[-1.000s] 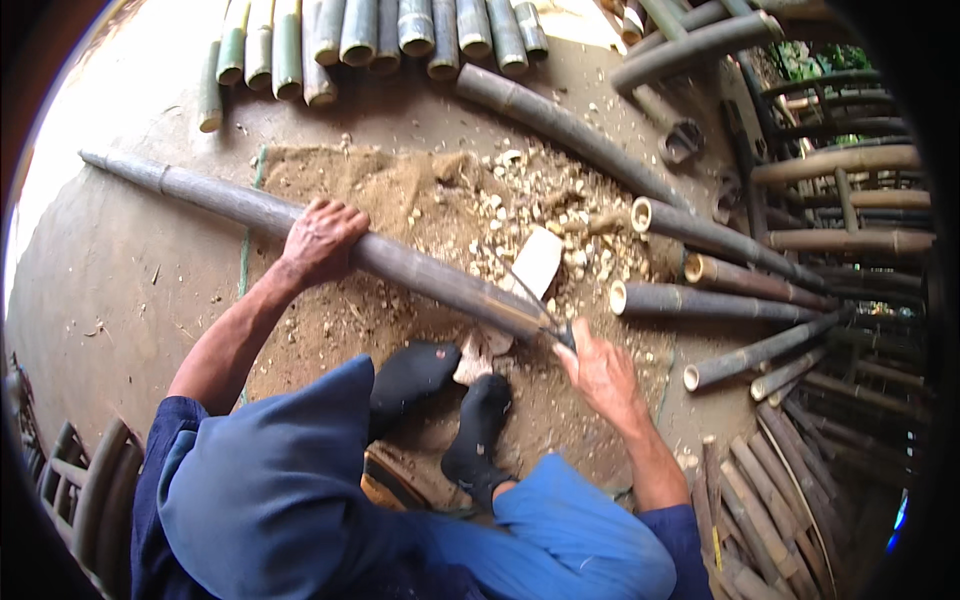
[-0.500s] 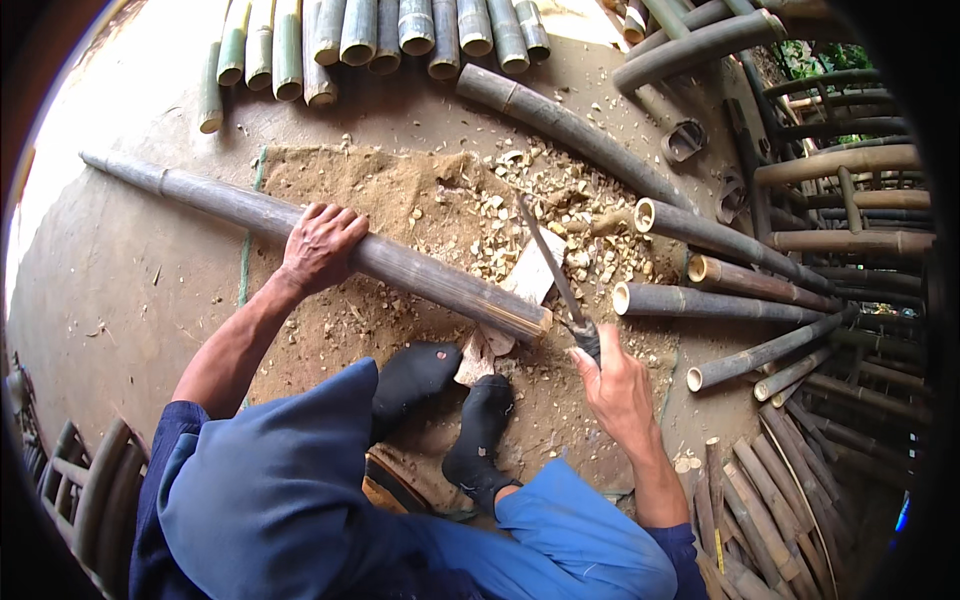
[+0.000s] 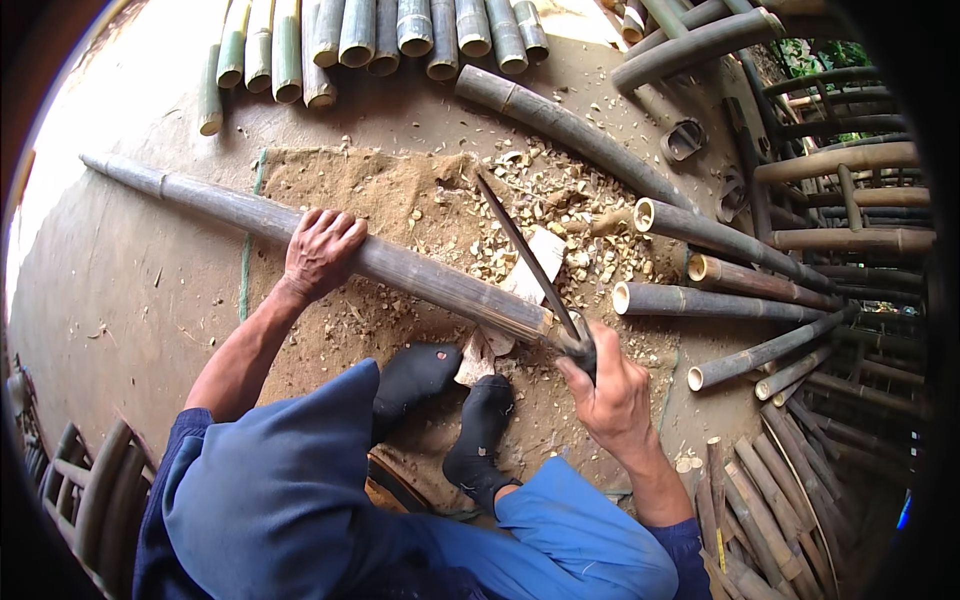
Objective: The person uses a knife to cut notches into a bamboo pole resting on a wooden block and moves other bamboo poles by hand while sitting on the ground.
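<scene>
A long grey bamboo pole (image 3: 430, 285) slants across the view from the far left to the middle. My left hand (image 3: 325, 252) is wrapped over it, fingers closed around its top. In my right hand (image 3: 607, 390) is the dark handle of a long-bladed knife (image 3: 520, 245), its blade pointing up and to the left. The knife's lower part is close by the pole's pale, trimmed right end; whether they touch, I cannot tell. A pale flat piece (image 3: 533, 265) lies behind that end, partly under the pole, on a brown sack mat (image 3: 370, 185).
Pale bamboo chips (image 3: 510, 210) litter the mat. Cut bamboo tubes (image 3: 400, 30) line the far side, and more poles (image 3: 715, 300) point in from the right beside stacked bamboo frames (image 3: 845, 190). My feet in dark socks (image 3: 480, 440) rest near the pole's end.
My right hand has shifted slightly left, and the knife's tip has swung left and upward. My left hand and the pole have hardly moved.
</scene>
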The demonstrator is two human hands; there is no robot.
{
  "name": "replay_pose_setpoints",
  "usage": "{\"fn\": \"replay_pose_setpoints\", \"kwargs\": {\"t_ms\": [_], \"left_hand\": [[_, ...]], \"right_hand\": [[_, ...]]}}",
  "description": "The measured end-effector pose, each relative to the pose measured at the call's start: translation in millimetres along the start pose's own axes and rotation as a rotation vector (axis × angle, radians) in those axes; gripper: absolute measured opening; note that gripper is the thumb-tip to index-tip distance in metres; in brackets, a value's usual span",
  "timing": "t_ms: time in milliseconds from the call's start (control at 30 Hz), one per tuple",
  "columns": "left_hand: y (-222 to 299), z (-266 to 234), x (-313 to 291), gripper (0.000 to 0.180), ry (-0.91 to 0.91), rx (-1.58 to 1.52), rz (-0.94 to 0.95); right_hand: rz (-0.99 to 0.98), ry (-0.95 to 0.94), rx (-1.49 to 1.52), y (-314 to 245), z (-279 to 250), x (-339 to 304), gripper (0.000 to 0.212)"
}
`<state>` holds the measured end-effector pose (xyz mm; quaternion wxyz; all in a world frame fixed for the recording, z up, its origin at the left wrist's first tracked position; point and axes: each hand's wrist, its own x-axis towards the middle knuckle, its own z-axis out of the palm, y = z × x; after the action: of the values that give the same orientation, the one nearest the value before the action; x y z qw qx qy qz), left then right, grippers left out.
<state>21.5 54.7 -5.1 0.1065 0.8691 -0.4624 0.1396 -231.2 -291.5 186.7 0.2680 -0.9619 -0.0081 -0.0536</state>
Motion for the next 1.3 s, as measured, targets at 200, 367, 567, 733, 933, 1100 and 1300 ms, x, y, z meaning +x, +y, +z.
{"fn": "replay_pose_setpoints", "kwargs": {"t_ms": [200, 367, 567, 733, 933, 1100, 1300], "left_hand": [[1.7, 11.3, 10.2, 0.043, -0.034, -0.021, -0.002], [-2.6, 4.3, 6.0, 0.040, 0.011, 0.007, 0.011], [3.7, 4.5, 14.0, 0.041, -0.020, -0.055, 0.025], [-0.7, 8.1, 2.0, 0.046, 0.013, 0.032, -0.001], [6.0, 5.2, 9.2, 0.043, -0.006, -0.018, 0.002], [1.1, 2.3, -1.3, 0.044, -0.026, 0.035, -0.018], [5.0, -21.8, 41.7, 0.061, -0.305, -0.112, 0.010]], "right_hand": [[0.408, -0.514, -0.328, 63.8, 28.5, -25.2, 0.033], [0.177, -0.172, -0.110, 5.7, 5.3, 0.7, 0.034], [0.350, -0.425, -0.320, 71.3, 38.4, -36.7, 0.035], [0.208, -0.226, -0.191, 32.2, 13.6, -3.4, 0.034], [0.178, -0.242, -0.202, 72.6, 41.3, -48.4, 0.036], [0.497, -0.458, -0.181, 57.9, 15.1, -20.8, 0.038], [0.346, -0.182, 0.076, 77.2, 44.4, -8.9, 0.062]]}}
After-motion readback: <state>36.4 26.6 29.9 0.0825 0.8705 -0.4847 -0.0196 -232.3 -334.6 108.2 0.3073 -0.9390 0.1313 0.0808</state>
